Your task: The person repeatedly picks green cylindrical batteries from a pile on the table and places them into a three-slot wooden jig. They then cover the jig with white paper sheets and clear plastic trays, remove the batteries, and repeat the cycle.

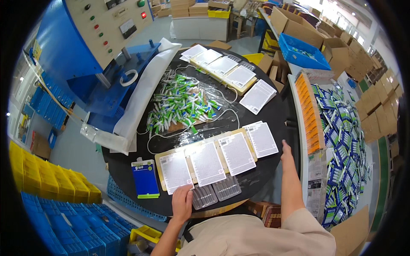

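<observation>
1. Black round table [273, 115] fills my view, with a blue machine [81, 55] behind it and cardboard boxes [341, 51] at right.
2. Green-white tubes [181, 104] lie heaped at its centre.
3. My left hand [183, 204] lies flat, fingers spread, on a white card [175, 172] at the near edge.
4. My right hand [286, 150] rests open and empty beside another card [262, 139].

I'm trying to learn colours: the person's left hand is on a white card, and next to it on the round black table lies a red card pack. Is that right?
Not quite. The head view shows the left hand on a white card on the round black table, but the card pack beside it is blue with a green edge, not red.
</observation>
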A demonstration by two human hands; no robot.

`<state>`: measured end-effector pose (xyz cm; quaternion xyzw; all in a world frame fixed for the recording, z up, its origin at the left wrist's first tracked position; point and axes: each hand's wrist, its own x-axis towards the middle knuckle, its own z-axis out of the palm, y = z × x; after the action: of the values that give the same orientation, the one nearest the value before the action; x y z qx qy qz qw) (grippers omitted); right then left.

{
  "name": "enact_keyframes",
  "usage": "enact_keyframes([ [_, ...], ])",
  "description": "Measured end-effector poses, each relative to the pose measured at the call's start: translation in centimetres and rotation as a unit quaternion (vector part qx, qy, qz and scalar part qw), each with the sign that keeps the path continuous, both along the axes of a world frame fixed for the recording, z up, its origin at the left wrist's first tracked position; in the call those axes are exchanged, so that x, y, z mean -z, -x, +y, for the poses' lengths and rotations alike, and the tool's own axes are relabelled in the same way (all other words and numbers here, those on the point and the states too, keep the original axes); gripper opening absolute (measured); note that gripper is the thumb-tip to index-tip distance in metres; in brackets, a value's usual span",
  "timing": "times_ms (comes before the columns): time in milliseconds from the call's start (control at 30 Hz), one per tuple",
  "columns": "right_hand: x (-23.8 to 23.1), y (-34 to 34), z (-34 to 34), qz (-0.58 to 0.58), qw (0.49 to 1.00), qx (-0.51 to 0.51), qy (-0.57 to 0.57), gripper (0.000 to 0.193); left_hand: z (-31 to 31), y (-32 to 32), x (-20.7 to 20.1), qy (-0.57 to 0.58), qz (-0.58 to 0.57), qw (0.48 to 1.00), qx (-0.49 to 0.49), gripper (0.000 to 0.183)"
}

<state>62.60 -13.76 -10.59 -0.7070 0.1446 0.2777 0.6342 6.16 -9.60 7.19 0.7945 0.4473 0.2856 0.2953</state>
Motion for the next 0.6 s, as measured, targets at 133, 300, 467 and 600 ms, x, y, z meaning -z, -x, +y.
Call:
enact_keyframes([
  [133,4.9,-1.0,-2.1,-0.004,0.999,-0.015,-0.043,0.052,-2.5,2.6,0.4,0.108,-0.126,0.975,-0.149,0.033],
  [300,2.6,8.5,-6.1,0.010,0.996,-0.010,-0.092,0.047,-5.5,10.3,8.3,0.244,-0.403,0.794,-0.385,0.033],
  [467,-3.5,23.4,-12.7,0.121,0.956,-0.241,0.116,0.046,-11.7,19.0,19.7,0.399,-0.376,0.638,-0.541,0.044],
  [600,-12.3,24.8,-11.9,0.170,0.705,-0.689,-0.009,0.034,-13.5,20.0,24.2,0.582,-0.484,0.471,-0.453,0.059],
])
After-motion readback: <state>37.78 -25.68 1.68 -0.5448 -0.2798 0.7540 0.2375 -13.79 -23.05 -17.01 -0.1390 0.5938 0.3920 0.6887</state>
